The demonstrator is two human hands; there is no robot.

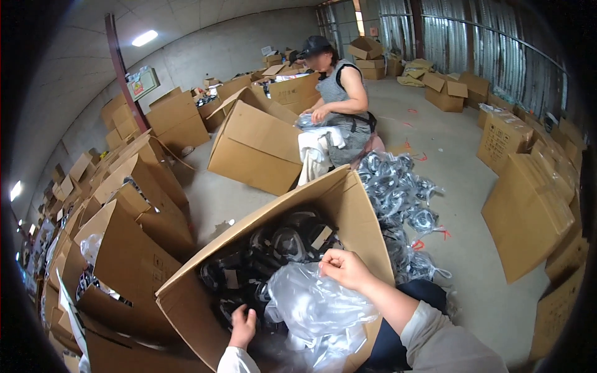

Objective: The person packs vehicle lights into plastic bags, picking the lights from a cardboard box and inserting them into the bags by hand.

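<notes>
A large open cardboard box (364, 211) tilts in front of me, filled with black rounded items (292, 239), some with pale labels; their exact kind is unclear. Over the box's near right part lies a crumpled clear plastic bag (317, 304). My right hand (344, 268) pinches the upper edge of this bag between thumb and fingers. Inside the box, left of the bag, my left hand (242, 326) is beside the black items, thumb and fingers apart, with nothing visibly gripped.
Bagged dark items (401, 193) with red ties heap on the floor right of the box. Beyond it, a person (345, 90) sits handling a clear bag beside another tilted carton (258, 143). Cartons (134, 261) line the left; more boxes (525, 217) stand right.
</notes>
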